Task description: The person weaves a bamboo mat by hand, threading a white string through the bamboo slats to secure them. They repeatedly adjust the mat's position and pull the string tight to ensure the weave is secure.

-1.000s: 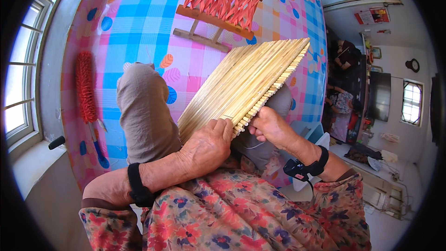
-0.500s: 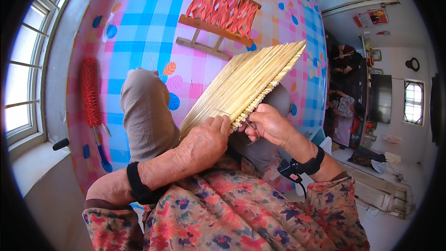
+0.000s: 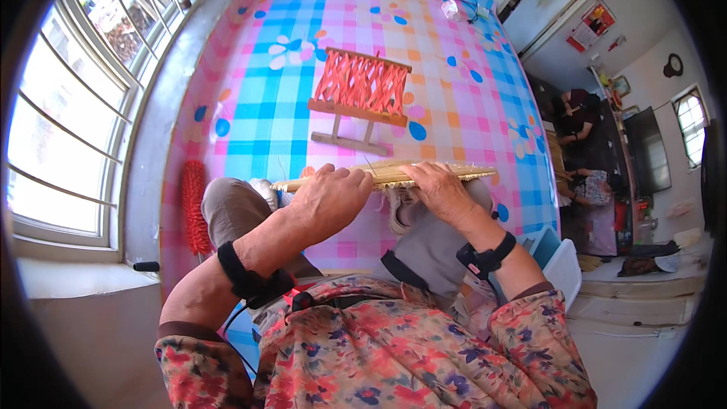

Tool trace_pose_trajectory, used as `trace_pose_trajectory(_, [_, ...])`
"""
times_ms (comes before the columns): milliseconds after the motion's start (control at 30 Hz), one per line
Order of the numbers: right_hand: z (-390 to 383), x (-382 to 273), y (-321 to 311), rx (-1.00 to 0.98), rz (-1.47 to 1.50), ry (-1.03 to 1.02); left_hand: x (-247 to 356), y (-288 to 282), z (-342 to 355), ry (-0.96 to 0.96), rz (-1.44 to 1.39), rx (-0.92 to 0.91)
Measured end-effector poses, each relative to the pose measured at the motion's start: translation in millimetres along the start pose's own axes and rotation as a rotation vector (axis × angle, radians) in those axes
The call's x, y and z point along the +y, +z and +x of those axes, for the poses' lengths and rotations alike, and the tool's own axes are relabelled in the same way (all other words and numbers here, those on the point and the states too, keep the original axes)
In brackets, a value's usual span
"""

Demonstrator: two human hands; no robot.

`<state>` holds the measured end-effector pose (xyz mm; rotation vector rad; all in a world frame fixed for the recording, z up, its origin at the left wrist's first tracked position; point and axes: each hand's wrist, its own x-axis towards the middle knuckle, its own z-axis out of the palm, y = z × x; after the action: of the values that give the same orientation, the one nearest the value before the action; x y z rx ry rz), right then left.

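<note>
A flat panel of pale yellow stalks (image 3: 390, 175), laid side by side, stands almost edge-on across my knees, so its face barely shows. My left hand (image 3: 332, 195) is closed over its near edge on the left side, knuckles up. Farther right, my right hand (image 3: 441, 191) grips the same edge with its fingers bent over the top. A thin, dark, needle-like strand (image 3: 370, 166) sticks up beside my left fingers. Whether either hand also holds it is hidden.
Ahead stands a wooden frame wound with red strips (image 3: 362, 91) on a checked, flowered cover (image 3: 288, 125). A red bristly duster (image 3: 195, 208) lies left by the window. Plastic tubs (image 3: 559, 265) stand at the right. Two people (image 3: 579, 117) sit farther off at right.
The panel has swung from a slanted, face-up position to nearly edge-on. My right hand has moved from its lower edge, where it held a thin strand, onto its top. The head view has shifted.
</note>
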<state>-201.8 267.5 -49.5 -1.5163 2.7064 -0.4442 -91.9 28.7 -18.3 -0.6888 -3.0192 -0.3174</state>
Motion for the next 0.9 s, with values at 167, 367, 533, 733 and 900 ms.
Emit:
trace_pose_trajectory(167, [12,-8,10,0.267,0.065,-0.086,3,-38,-11,0.037,0.22,0.194])
trace_pose_trajectory(367, [20,-62,-27,0.373,-0.065,-0.142,14,-73,-53,-0.18,0.187,0.228])
trace_pose_trajectory(533, [24,-86,-53,0.414,-0.128,-0.18,19,-85,-66,-0.229,0.177,0.373])
trace_pose_trajectory(733, [24,-98,-56,0.444,-0.082,-0.154,10,-96,-56,-0.22,0.318,0.331])
trace_pose_trajectory(900, [27,-108,-58,0.502,-0.003,-0.197,12,-113,-69,-0.125,0.395,0.41])
